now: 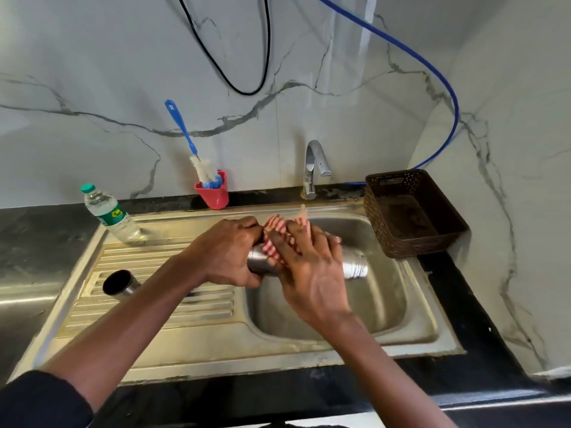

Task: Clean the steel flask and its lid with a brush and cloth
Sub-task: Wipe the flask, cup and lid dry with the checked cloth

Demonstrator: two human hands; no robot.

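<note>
Your left hand grips the cylindrical steel flask at its left end; your right hand clamps the red-and-white striped cloth round its middle. Flask lies horizontal above the steel sink basin. Dark-lined steel lid: on the drainboard, left.

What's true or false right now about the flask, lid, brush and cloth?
1. The flask is held sideways over the sink. True.
2. The brush is in the right hand. False: it stands in the red holder; the right hand presses the cloth on the flask.
3. The lid lies on the drainboard. True.
4. The left hand is idle. False: it grips the flask.
</note>
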